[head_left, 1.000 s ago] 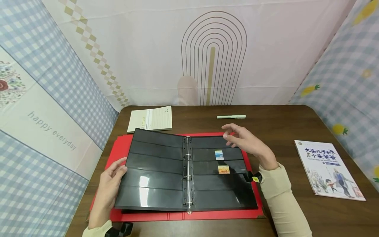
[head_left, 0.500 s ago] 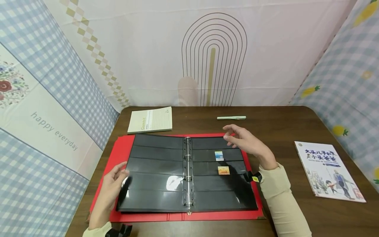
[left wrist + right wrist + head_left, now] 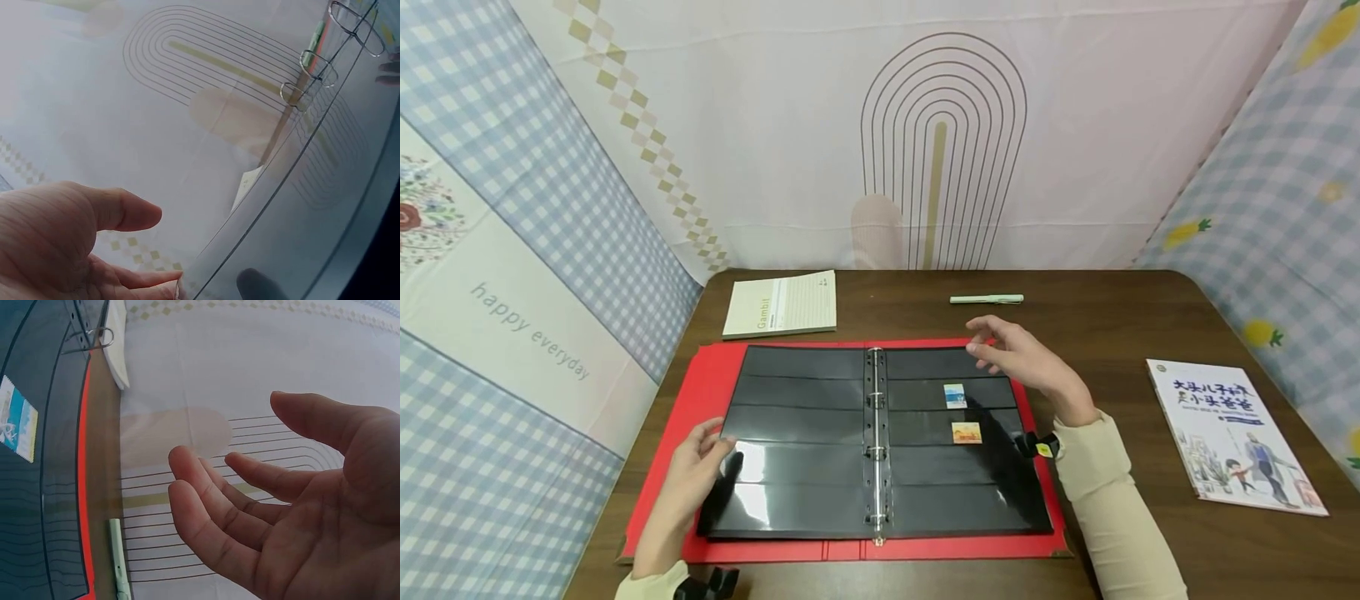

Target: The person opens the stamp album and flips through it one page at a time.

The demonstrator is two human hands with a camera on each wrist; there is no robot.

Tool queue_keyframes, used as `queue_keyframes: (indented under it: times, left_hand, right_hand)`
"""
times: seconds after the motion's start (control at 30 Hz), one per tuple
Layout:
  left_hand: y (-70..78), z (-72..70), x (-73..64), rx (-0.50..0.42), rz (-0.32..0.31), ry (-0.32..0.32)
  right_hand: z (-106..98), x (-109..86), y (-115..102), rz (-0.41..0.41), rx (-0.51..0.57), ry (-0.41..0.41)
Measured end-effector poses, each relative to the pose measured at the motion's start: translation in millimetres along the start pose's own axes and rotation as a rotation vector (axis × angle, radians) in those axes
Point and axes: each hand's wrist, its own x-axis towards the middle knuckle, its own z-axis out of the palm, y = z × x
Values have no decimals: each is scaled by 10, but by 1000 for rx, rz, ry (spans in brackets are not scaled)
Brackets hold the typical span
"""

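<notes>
A red ring binder point(image 3: 715, 371) lies open on the table, with black pocket pages on both sides of its metal rings point(image 3: 876, 454). The left page point(image 3: 805, 462) lies nearly flat. At its outer edge is my left hand point(image 3: 692, 467), thumb apart from the fingers; the left wrist view shows fingertips right at the page's edge. On the right page point(image 3: 932, 500), a blue-and-white stamp point(image 3: 955, 396) sits above an orange one point(image 3: 966, 432). My right hand point(image 3: 1026, 358) hovers over that page's upper right corner, fingers relaxed and holding nothing, palm in sight in the right wrist view.
Behind the binder are a cream notebook point(image 3: 782, 304) at left and a pale green pen point(image 3: 986, 298) near the back edge. A white picture book point(image 3: 1236, 437) lies at the right of the brown table point(image 3: 1090, 308). Patterned cloths hang around three sides.
The raised left page has come down to lie nearly flat. My left hand has let go of it and shifted slightly right. My right hand stays almost still.
</notes>
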Motion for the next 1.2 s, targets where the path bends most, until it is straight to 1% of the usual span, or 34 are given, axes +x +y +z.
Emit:
queue_keyframes:
  times: [0.27, 0.43, 0.7, 0.87, 1.03, 1.13, 1.2]
  left_hand:
    - [-32, 26, 8, -4, -1, 1]
    - [-40, 45, 6, 26, -2, 9]
    - [-28, 64, -10, 130, -12, 48]
    - [-29, 80, -7, 212, -10, 59]
    - [-33, 103, -31, 265, 16, 36]
    - [-32, 122, -45, 297, 43, 20]
    - [-25, 137, -48, 330, 50, 8]
  right_hand:
    - [40, 70, 121, 5, -6, 18]
    - [54, 106, 183, 27, -29, 20]
    - [61, 143, 245, 39, -113, 24]
    - [54, 160, 280, 63, -125, 3]
    - [61, 194, 352, 94, -143, -26]
    - [64, 214, 401, 121, -159, -50]
    - [65, 226, 433, 124, -172, -61]
